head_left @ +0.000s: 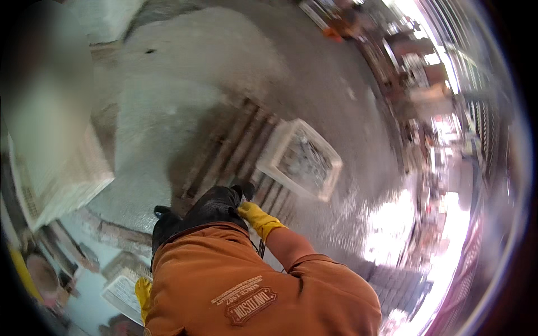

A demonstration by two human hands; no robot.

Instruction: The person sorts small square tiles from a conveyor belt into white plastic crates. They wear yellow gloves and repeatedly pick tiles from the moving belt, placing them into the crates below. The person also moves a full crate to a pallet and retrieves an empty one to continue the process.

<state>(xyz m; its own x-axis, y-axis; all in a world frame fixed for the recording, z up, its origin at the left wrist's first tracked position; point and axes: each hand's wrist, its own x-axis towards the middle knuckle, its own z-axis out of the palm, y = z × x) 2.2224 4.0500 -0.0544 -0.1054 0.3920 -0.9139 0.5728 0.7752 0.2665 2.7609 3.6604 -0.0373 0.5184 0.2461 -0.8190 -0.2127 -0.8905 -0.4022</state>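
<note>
The whole view is motion-blurred. My right hand (256, 217), in a yellow glove, sits against my black trouser leg (216, 204), just below a white plastic crate (278, 147). The crate holds pale, greyish contents and rests on a wooden pallet (232, 143). I cannot make out the right fingers or anything held in them. My left hand (142, 292), also yellow-gloved, shows only as a sliver beside my orange shirt (224, 280), above a small white crate (120, 291). Its fingers are hidden.
A stack of white crates (61, 179) stands at the left edge. Wet grey concrete floor (185, 67) spreads ahead. More pallets and crates (73, 246) lie at lower left. Cluttered stalls and bright glare (437, 112) line the right side.
</note>
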